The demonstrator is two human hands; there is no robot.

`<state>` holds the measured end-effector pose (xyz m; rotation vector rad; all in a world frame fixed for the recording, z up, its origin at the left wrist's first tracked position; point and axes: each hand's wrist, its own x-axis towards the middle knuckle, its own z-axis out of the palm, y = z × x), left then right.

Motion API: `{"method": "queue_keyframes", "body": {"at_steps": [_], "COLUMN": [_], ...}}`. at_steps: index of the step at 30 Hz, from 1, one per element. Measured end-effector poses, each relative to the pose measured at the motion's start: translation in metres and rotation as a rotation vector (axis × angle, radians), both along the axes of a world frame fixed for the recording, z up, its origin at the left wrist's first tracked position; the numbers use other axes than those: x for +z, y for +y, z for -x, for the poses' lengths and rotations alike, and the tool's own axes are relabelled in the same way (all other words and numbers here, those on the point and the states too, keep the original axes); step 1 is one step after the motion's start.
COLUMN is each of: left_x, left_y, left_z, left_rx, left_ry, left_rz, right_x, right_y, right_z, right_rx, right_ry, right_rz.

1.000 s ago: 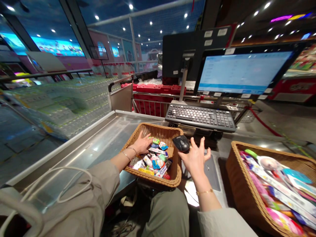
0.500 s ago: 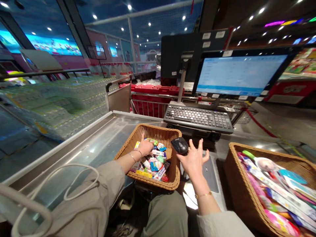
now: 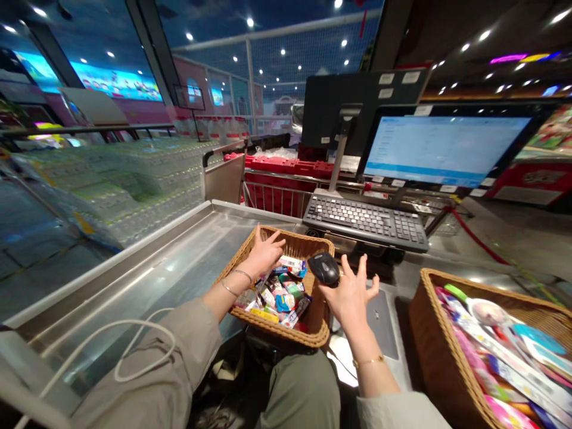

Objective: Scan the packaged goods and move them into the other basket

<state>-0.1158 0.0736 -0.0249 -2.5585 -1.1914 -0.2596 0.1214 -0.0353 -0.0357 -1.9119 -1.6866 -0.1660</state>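
My left hand is over a brown wicker basket with its fingers spread. Small colourful packets fill the bottom of that basket. A white and blue packet lies right beside the hand; whether the hidden thumb touches it I cannot tell. At the basket's right rim, my right hand has a black computer mouse between thumb and index finger, tilted and off the grey mouse pad. The other fingers of this hand stick out spread.
A black keyboard and a lit monitor stand behind the basket. To the right is a second wicker basket with packaged goods. A metal counter with a raised edge lies left. A pale cable loops over my left sleeve.
My left hand has moved up toward the basket's far side, and its fingers have spread out. The right hand has kept nearly the same pose beside the mouse. The view has shifted slightly.
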Motion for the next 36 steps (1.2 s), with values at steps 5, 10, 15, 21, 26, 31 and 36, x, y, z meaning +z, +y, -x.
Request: {"method": "queue_keyframes", "body": {"at_steps": [5,10,15,21,26,31,36], "left_x": [0.005,0.005,0.015,0.019,0.02,0.018,0.016], "left_y": [-0.019,-0.03,-0.033,-0.036,-0.036,-0.034,-0.032], "left_z": [-0.004,-0.016,-0.021,-0.025,-0.027,-0.027,-0.028], "left_rx": [0.041,0.115,0.133,0.115,0.107,0.104,0.098], "left_ry": [-0.16,-0.237,-0.262,-0.294,-0.297,-0.273,-0.265], "left_rz": [-0.154,-0.258,-0.313,-0.322,-0.337,-0.369,-0.378], "right_x": [0.008,0.011,0.015,0.017,0.018,0.018,0.017], "right_y": [-0.003,-0.005,-0.007,-0.008,-0.01,-0.01,-0.01], "right_z": [0.01,0.016,0.02,0.022,0.021,0.021,0.02], "right_rx": [0.009,0.017,0.03,0.052,0.061,0.062,0.062], "right_ry": [-0.001,-0.013,-0.007,-0.005,-0.014,-0.012,0.002], "right_rz": [-0.038,-0.062,-0.083,-0.11,-0.116,-0.14,-0.156]}}
